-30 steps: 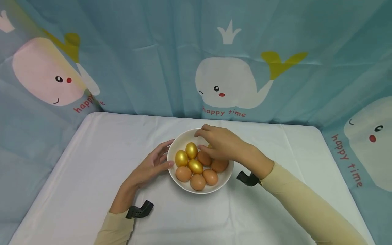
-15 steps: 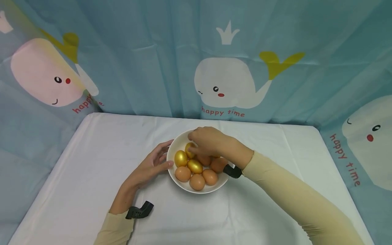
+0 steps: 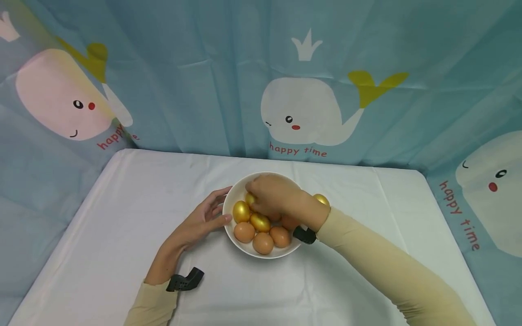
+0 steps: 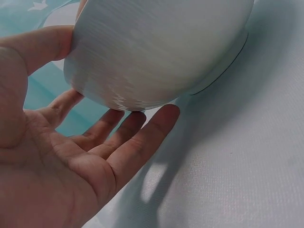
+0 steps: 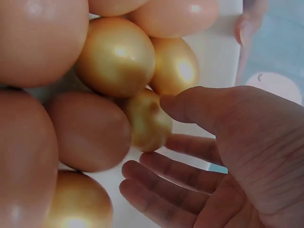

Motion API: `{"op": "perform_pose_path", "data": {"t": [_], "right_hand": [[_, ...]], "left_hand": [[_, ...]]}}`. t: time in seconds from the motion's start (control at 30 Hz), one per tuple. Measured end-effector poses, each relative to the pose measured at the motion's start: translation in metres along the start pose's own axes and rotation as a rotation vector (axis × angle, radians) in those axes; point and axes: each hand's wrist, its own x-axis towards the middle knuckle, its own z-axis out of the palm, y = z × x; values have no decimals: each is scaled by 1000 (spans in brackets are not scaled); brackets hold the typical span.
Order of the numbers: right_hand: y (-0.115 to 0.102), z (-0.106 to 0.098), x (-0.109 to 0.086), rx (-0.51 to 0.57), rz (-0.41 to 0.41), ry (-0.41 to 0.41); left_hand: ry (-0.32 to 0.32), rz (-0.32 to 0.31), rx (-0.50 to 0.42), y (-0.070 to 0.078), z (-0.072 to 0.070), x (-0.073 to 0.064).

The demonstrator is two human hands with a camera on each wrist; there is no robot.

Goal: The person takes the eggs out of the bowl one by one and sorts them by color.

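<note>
A round white bowl (image 3: 267, 256) holds several brown eggs (image 3: 263, 243) and several gold eggs (image 3: 241, 211). My left hand (image 3: 203, 218) holds the bowl from its left side, thumb at the rim and fingertips against the outer wall (image 4: 161, 52). My right hand (image 3: 273, 195) reaches in over the bowl's back part. In the right wrist view its thumb and index finger pinch one gold egg (image 5: 148, 124), while the other fingers spread below. From the head, the hand partly covers that egg and the eggs behind it.
Just right of the bowl lies another gold egg (image 3: 321, 199), partly hidden behind the right forearm. White cloth (image 3: 122, 235) covers the table. A blue curtain with whale prints (image 3: 195, 90) hangs beyond its back edge.
My right hand has moved left and lower into the bowl, closing thumb and finger on a gold egg. The gold egg right of the bowl has come into sight. My left hand stays put.
</note>
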Motion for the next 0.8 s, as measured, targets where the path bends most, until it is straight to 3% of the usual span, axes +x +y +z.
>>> {"op": "perform_pose_path", "data": {"t": [0.2, 0.57, 0.8], "right_hand": [[-2, 7, 5, 23, -30, -3], [-6, 11, 13, 191, -30, -55], [3, 14, 11, 240, -48, -27]], "left_hand": [[-1, -4, 0, -1, -1, 0], [-7, -3, -18, -3, -1, -1], [-8, -10, -6, -4, -1, 2]]}}
